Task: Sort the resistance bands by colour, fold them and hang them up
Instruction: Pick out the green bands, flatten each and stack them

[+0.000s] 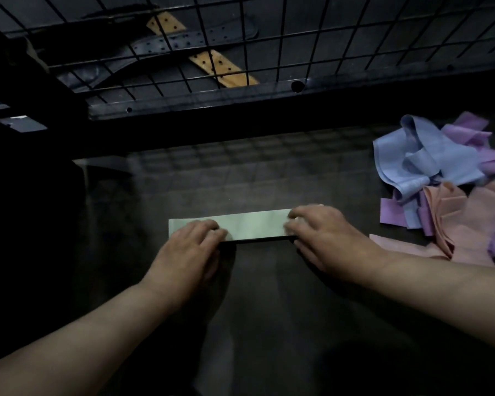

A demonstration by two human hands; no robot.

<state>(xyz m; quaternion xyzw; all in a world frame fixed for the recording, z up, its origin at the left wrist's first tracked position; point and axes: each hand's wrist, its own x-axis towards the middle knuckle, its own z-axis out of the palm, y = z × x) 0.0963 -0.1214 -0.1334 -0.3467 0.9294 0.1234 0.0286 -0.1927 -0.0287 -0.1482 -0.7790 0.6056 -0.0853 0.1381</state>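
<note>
A pale green resistance band point(255, 225) lies folded flat in a long strip on the dark table point(269, 181), in the middle of the view. My left hand point(189, 247) rests on its left end with fingers curled over the near edge. My right hand point(323, 235) covers its right end, fingers bent down onto the band. At the right lies a tangled heap of bands: light blue point(412, 161), purple point(475, 138) and pink point(469, 224).
A black wire grid point(269, 47) stands along the table's far edge. Behind it lie dark perforated straps point(183, 42) and a tan perforated strap point(220, 67). The scene is dim; the left of the table is in shadow.
</note>
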